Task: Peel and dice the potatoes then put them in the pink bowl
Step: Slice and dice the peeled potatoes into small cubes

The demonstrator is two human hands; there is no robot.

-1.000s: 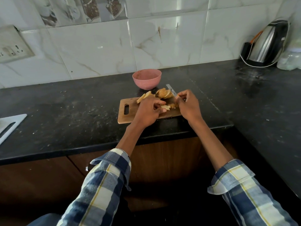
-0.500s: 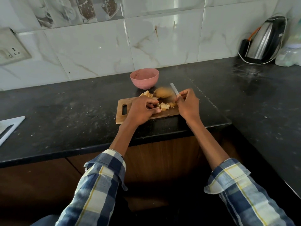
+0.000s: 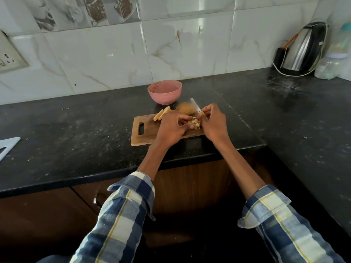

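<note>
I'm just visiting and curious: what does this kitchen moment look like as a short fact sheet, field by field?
Surface: black counter
Board: wooden cutting board, handle hole at its left
Left hand: fingers curled on the potato pieces
Right hand: holds the knife, blade pointing away
Waiting: potato slices and an uncut chunk at the board's far edge
Pink bowl: behind the board, no potato visible inside
Far right: kettle

Head view: high, looking forward-down at counter (image 3: 79, 128), mid-range.
</note>
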